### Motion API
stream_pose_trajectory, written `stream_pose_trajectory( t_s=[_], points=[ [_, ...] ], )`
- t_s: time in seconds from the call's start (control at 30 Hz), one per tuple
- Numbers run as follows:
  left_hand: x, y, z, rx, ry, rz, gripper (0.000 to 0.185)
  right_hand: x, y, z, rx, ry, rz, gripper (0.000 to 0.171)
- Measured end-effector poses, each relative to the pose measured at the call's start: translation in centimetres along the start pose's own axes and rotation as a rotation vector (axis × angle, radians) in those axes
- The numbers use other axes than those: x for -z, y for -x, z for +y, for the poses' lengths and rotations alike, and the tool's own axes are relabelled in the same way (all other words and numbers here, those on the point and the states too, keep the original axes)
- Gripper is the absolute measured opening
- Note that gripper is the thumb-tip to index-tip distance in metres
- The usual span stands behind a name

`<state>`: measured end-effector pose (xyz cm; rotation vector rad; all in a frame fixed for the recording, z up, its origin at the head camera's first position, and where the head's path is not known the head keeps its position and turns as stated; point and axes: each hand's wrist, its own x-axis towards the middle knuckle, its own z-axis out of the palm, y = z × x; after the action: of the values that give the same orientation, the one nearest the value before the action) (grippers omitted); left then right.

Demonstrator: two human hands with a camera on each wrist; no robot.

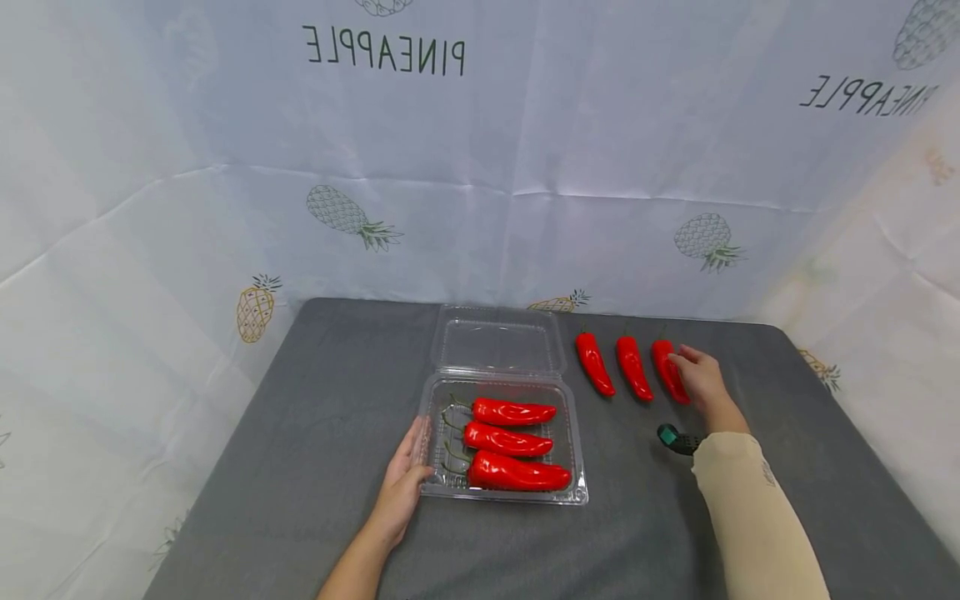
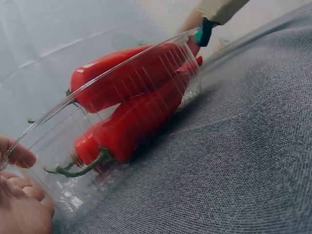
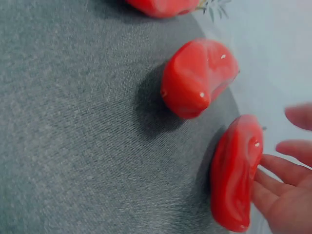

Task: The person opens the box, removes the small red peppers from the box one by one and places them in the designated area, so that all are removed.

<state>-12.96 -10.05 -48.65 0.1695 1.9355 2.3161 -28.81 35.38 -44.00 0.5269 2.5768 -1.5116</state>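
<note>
Gripping one box [image 1: 576,446] of three peppers [image 1: 513,441] is the left hand [image 1: 401,490]; by three others [image 1: 634,369], unclenched right hand [image 1: 702,380].

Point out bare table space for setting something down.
Bare table lies left of the box and left hand; in front of the box, short of the right sleeve; and right of the box, in front of the three loose peppers. Crowded: that close-set row, where the right hand is at the rightmost pepper, and the box itself, with three more inside.

Soft light glints on the peppers [image 3: 234,178], the wrist views slightly blurred.
</note>
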Motion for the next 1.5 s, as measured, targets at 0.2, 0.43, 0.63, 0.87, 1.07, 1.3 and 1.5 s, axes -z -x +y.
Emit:
stream_pose_trajectory(
  t_s=[0.2, 0.43, 0.63, 0.87, 1.07, 1.3, 1.5],
  points=[
    [0.1, 0.0, 0.0, 0.001, 0.001, 0.000, 0.076, 0.1, 0.6, -0.7, 0.009, 0.056, -0.090, 0.068],
    [0.1, -0.1, 0.0, 0.002, 0.004, 0.009, 0.077, -0.3, 2.0, -1.9, 0.076, 0.033, -0.050, 0.067],
    [0.0, -0.1, 0.0, 0.002, 0.003, 0.017, 0.077, -0.8, 4.8, -3.9, 0.216, 0.097, -0.054, 0.063],
    [0.0, -0.1, -0.1, 0.003, -0.010, 0.024, 0.077, -1.7, 7.1, -5.4, 0.417, 0.301, -0.158, 0.061],
    [0.0, -0.2, -0.1, 0.006, -0.013, 0.023, 0.077, -3.1, 8.6, -6.2, 0.502, 0.306, -0.255, 0.059],
    [0.1, -0.2, -0.1, -0.007, -0.014, 0.015, 0.077, -5.2, 9.9, -7.0, 0.588, 0.290, -0.255, 0.054],
    [0.0, -0.2, -0.1, -0.002, -0.012, 0.014, 0.077, -6.8, 11.2, -7.6, 0.630, 0.304, -0.314, 0.053]
  ],
)
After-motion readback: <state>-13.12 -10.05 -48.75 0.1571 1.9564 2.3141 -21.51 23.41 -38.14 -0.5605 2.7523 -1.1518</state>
